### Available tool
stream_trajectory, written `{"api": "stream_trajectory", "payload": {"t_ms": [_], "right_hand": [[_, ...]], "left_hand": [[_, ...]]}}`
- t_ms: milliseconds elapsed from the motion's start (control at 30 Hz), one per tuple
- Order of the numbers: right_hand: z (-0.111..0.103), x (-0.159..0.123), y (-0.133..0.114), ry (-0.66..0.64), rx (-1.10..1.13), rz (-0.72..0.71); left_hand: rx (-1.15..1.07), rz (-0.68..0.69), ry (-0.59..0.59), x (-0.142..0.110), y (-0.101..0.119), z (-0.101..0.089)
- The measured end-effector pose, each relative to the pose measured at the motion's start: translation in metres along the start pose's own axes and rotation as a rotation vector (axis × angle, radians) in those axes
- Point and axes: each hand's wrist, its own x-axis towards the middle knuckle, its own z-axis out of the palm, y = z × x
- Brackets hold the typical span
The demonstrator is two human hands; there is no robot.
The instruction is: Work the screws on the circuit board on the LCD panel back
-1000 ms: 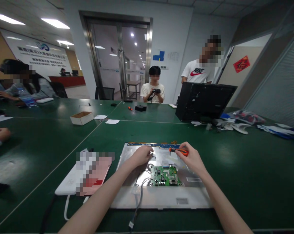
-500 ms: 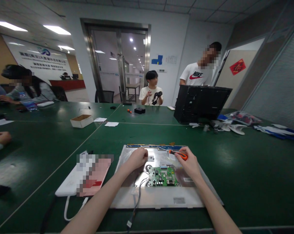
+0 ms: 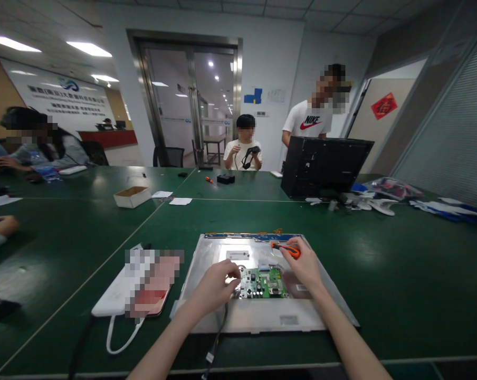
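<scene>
My right hand (image 3: 306, 264) grips a screwdriver (image 3: 289, 250) with an orange and black handle, its shaft pointing left over the upper part of a silver display panel (image 3: 258, 316). Low over the panel, my left hand (image 3: 218, 282) has its fingers curled together at the left edge of a green circuit board (image 3: 264, 284). Whatever is between those fingertips, if anything, is hidden. A thin blue circuit strip (image 3: 238, 237) runs along the panel's far edge. Dark cables (image 3: 222, 327) come from under my left hand and hang over the near edge, ending in a white connector (image 3: 210, 357).
Left of the panel lie a white power bank (image 3: 112, 295) and a pink phone (image 3: 159, 285) with a white cable. Farther back stand an open box (image 3: 132, 197) and a black monitor casing (image 3: 329, 166). Other people are around the green table (image 3: 400, 295).
My left hand has come down from the panel's upper part to the circuit board's left edge. My right hand keeps the screwdriver near the same spot.
</scene>
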Motion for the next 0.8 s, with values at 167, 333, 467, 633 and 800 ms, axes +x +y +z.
{"api": "stream_trajectory", "payload": {"t_ms": [167, 333, 467, 633, 800], "right_hand": [[0.0, -0.001, -0.001, -0.016, 0.006, -0.005], [-0.001, -0.003, -0.003, -0.02, 0.004, -0.01], [0.0, -0.003, -0.004, -0.032, 0.007, -0.021], [0.002, -0.004, -0.003, -0.044, 0.032, -0.039], [0.004, -0.004, 0.0, -0.029, 0.059, -0.057]], "left_hand": [[-0.044, -0.002, -0.058, -0.009, 0.003, 0.011], [-0.035, 0.004, -0.048, -0.011, 0.0, 0.02], [-0.015, 0.016, -0.017, -0.014, -0.001, 0.021], [0.03, 0.076, 0.015, -0.019, -0.001, 0.024], [0.051, 0.13, 0.04, -0.021, -0.003, 0.027]]}}
